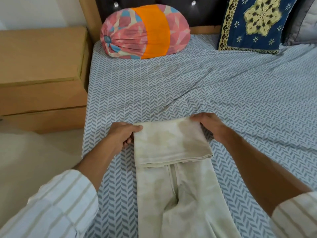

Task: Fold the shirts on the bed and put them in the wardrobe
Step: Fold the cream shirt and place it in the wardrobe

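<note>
A cream shirt (173,169) lies lengthwise on the bed (240,103), folded into a long narrow strip with its button placket facing up. Its far end is doubled back toward me into a thick flap. My left hand (121,136) pinches the flap's far left corner, thumb on top. My right hand (209,126) pinches the far right corner the same way. Both corners sit slightly above the sheet. The near end of the shirt runs out of view at the bottom.
A pink and orange round bolster (145,31) leans on the headboard, with a blue patterned cushion (253,23) to its right. A wooden bedside cabinet (42,69) stands left of the bed. Pale floor shows at lower left. The blue herringbone sheet is wrinkled in the middle.
</note>
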